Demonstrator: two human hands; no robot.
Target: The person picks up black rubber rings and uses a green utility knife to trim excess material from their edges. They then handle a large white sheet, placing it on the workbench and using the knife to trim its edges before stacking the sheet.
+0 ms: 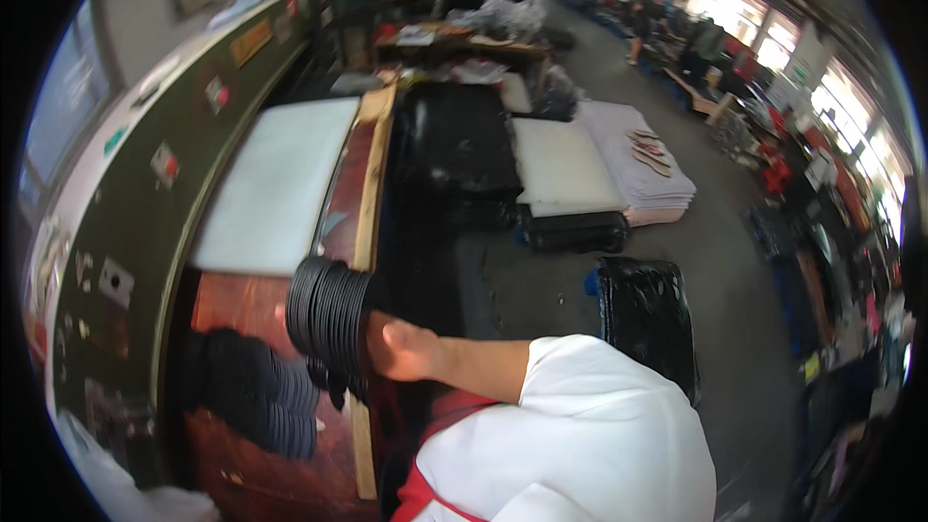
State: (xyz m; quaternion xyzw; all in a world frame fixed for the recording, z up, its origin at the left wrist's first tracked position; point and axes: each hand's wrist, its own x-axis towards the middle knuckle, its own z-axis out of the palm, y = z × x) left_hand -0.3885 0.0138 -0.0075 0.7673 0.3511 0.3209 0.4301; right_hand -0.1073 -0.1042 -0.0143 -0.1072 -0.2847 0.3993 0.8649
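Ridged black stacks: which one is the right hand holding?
The upper ridged stack, with the right hand against its side. The lower ridged stack lies on the red tabletop instead.

right hand (404, 350), its fingers mostly hidden by black stack (329, 314), distant people (706, 43) blurred

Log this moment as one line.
right hand: holding black stack | red tabletop: dark pile on it | farther: white sheet
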